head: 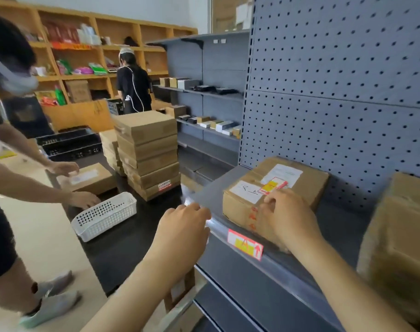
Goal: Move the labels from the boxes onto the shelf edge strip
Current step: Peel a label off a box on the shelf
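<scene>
At far left another person (10, 164) leans over a black bench (113, 245), both hands by a flat carton (89, 178) and a white perforated basket (104, 215). Beside them stands a stack of brown cartons (147, 152). The left hand (182, 226) rests at the corner of the grey shelf, its grip loosely curled over the shelf edge strip (218, 226); whether it pinches anything cannot be told. One red-and-yellow label (245, 244) already sits on that strip. The right hand (288, 212) lies against a cardboard box (307, 185) on the shelf, its grip pinched at the corner of a second label (274, 185) on the box top. Another box (400, 226) stands at far right.
</scene>
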Action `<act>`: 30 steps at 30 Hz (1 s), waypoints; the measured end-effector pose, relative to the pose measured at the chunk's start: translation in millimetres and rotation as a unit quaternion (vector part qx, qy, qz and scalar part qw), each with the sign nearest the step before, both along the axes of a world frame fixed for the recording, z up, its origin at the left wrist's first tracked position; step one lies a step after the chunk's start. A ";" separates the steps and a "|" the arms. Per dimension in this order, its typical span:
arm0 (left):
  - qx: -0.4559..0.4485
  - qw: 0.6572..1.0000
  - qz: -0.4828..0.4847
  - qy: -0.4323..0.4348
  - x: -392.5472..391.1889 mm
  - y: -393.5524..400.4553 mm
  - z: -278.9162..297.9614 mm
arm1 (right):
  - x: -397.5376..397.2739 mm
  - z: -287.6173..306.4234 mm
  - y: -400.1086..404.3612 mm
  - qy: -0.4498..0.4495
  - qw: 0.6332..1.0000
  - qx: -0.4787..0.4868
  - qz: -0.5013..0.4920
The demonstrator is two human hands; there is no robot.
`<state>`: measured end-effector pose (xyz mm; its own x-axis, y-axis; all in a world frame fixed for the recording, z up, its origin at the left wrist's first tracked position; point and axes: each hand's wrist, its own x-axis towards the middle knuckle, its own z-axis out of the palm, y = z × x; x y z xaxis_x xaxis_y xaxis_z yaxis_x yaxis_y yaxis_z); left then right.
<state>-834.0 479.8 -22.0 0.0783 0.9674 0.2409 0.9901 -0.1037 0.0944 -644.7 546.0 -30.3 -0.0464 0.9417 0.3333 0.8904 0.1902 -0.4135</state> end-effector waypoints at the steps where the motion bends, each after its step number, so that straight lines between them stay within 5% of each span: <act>1: 0.008 1.000 -0.013 -0.001 -7.5 11.0 4.9 | -2.7 1.3 11.4 -0.005 1.000 -0.003 -0.030; 10: 0.019 0.995 -0.101 -0.004 -22.1 110.9 10.2 | -18.2 -0.2 76.2 -0.076 0.977 -0.043 -0.193; 13: 0.029 0.993 -0.112 -0.006 -18.1 140.7 7.9 | -19.6 4.0 90.7 -0.060 0.980 -0.078 -0.176; 21: 0.066 0.983 -0.173 -0.015 -0.5 190.9 19.8 | -13.0 18.0 115.8 0.155 0.964 -0.178 -0.118; 30: 0.060 0.952 -0.299 -0.028 13.1 204.9 38.1 | -18.2 30.2 84.8 0.074 0.975 -0.123 -0.170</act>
<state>-820.9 684.7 16.2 0.5904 0.7188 0.3671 0.7445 -0.6606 0.0962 -662.9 630.8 -0.1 0.3145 0.9463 0.0750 0.8121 -0.2273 -0.5375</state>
